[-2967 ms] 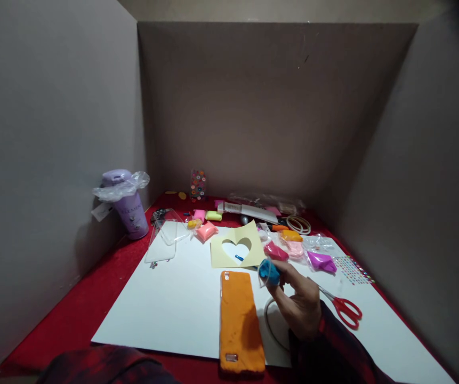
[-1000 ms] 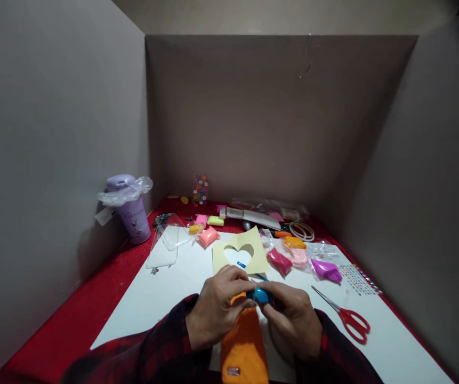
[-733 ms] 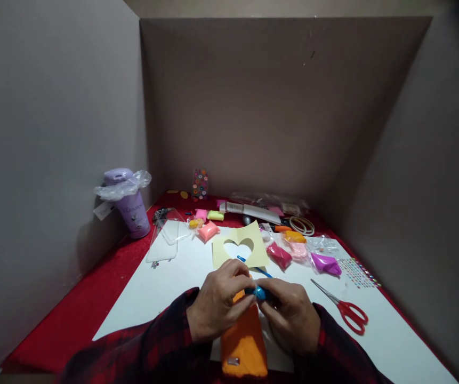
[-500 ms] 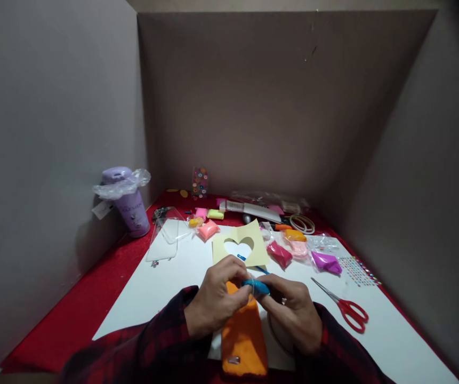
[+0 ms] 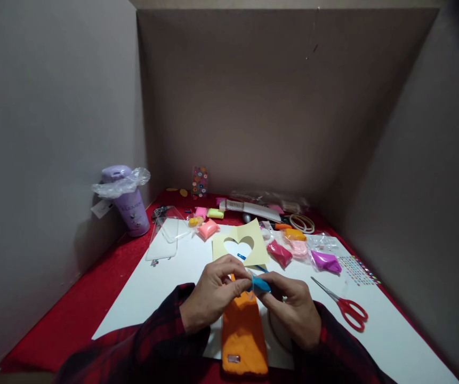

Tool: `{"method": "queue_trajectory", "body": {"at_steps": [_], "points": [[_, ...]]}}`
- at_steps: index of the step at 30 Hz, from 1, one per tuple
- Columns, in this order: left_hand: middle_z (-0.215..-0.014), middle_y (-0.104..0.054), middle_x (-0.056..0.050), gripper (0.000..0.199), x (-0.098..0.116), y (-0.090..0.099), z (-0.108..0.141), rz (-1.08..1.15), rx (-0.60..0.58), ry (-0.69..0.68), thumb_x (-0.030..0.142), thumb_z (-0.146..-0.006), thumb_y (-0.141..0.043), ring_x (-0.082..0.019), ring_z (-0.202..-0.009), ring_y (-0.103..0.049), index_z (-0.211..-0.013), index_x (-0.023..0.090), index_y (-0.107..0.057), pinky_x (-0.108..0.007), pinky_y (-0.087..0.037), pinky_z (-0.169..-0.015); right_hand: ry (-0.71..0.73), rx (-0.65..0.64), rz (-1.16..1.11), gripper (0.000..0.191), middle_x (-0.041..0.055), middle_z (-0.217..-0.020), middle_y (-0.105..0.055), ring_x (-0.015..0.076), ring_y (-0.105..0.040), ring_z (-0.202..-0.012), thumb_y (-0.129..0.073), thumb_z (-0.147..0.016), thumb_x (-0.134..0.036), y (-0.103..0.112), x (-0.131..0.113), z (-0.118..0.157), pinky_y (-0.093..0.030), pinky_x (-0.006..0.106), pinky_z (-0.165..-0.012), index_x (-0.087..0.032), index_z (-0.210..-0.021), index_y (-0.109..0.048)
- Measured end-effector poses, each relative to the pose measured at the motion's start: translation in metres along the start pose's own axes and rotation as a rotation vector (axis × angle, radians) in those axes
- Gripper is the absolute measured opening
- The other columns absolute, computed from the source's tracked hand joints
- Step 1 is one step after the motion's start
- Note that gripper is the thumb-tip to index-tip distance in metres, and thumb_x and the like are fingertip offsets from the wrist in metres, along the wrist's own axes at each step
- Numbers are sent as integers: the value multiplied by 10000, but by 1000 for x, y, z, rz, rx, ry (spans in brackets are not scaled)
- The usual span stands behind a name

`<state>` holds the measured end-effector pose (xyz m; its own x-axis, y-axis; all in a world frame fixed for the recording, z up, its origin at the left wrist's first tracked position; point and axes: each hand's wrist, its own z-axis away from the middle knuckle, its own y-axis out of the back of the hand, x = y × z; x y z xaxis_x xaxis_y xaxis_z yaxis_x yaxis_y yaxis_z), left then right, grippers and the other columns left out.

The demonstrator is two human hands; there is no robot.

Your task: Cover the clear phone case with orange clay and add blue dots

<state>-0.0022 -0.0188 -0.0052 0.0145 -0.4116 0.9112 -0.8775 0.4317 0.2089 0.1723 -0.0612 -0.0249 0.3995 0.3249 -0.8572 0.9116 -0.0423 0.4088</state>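
Note:
Between my two hands is a small blue packet of modelling clay (image 5: 261, 285) in clear wrapping. My left hand (image 5: 215, 293) pinches the packet's left end between thumb and fingers. Thumb and fingers of my right hand (image 5: 293, 306) grip its right side. Below them lies a phone case coated in orange clay (image 5: 244, 333), with a small rectangular opening near its front end; my hands partly cover its far end. Just beyond, a pale yellow paper with a heart cut-out (image 5: 259, 242) rests on the white sheet (image 5: 133, 304), and a thin blue tool (image 5: 241, 256) lies partly hidden there.
Red-handled scissors (image 5: 351, 312) lie at right, near a sheet of coloured gems (image 5: 359, 271). Bagged clay packs, a crimson one (image 5: 279, 254) and a purple one (image 5: 325, 262) among them, sit further back. Clear phone cases (image 5: 163, 242) and a lilac cup (image 5: 133, 213) are at left.
My left hand has shifted slightly left, its fingertips now at the packet's left end. More of the blue packet and the orange case shows. My right hand stays nearly in place.

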Motion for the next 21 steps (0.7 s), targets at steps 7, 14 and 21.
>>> {"method": "queue_trajectory", "body": {"at_steps": [7, 14, 21], "points": [[-809, -549, -56, 149, 1, -1, 4, -161, -9, -138, 94, -781, -533, -139, -748, -530, -855, 143, -653, -266, -424, -670, -43, -14, -58, 120, 4, -707, -638, 155, -528, -632, -568, -768, -187, -1, 8, -1, -401, 249, -593, -186, -849, -657], [-813, -543, -51, 91, -4, 0, 5, -315, -11, -170, 153, -778, -562, -136, -748, -516, -823, 153, -642, -257, -411, -662, -2, -21, 64, 121, -16, -654, -609, 129, -479, -561, -561, -762, -164, -1, 2, 1, -366, 238, -538, -191, -834, -655], [-763, -536, -45, 88, 4, -2, 3, -259, 29, -163, 112, -775, -536, -128, -704, -512, -746, 134, -616, -252, -412, -631, -73, -31, -170, 104, 8, -709, -622, 154, -532, -667, -581, -758, -188, -1, 1, -3, -407, 246, -614, -174, -822, -661]]}}
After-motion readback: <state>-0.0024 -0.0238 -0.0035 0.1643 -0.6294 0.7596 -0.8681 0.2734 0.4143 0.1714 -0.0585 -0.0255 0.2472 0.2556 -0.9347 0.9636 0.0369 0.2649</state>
